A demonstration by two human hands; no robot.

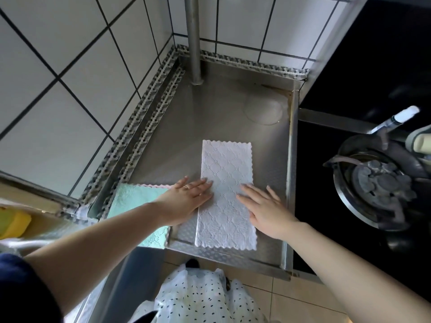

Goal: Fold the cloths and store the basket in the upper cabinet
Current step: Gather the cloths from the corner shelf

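A white textured cloth (225,173), folded into a long strip with scalloped edges, lies on the steel counter (219,108). My left hand (186,197) rests flat on its left edge, fingers straight. My right hand (263,206) presses flat on its right side, fingers spread. To the left, partly under my left forearm, lies a mint green cloth (130,197) with a pink cloth edge (154,185) showing beneath it. No basket is in view.
A metal pipe (194,40) rises from the counter's back corner against the tiled wall (70,66). A black stove with a burner (375,183) is to the right. A yellow sponge (14,223) sits at the far left.
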